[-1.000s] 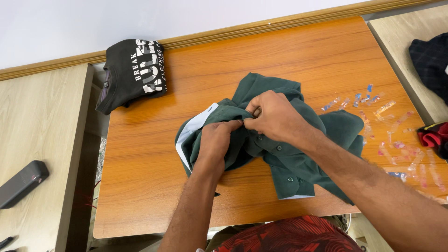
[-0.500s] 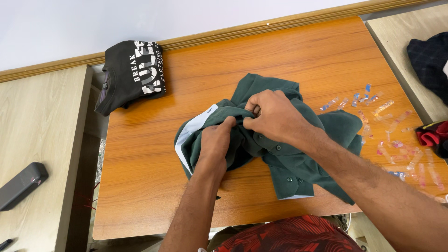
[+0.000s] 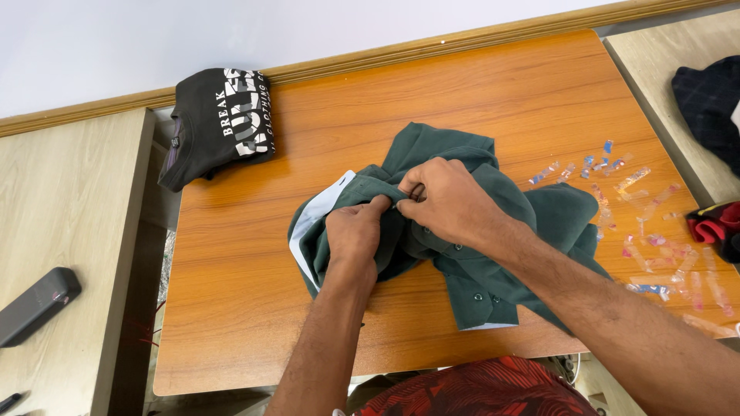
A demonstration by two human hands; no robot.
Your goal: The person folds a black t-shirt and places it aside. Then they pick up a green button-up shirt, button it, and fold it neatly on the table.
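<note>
A crumpled dark green button-up shirt [image 3: 493,262] with a pale inner lining lies in the middle of the orange wooden table [image 3: 478,92]. My left hand [image 3: 354,235] pinches the shirt's fabric near the collar edge. My right hand [image 3: 451,202] grips the same fold just to its right, fingertips meeting those of the left. Several dark buttons show along the placket below my right wrist.
A folded black T-shirt with white lettering [image 3: 220,119] lies at the table's back left corner. Shiny plastic scraps [image 3: 640,216] are scattered on the right. A dark flat device [image 3: 35,304] rests on the left side table. Dark and red garments [image 3: 713,223] sit at the right.
Both hands stayed on the shirt's fold; the left thumb and fingers shifted slightly up and the right hand dropped a little, closing tighter on the fabric.
</note>
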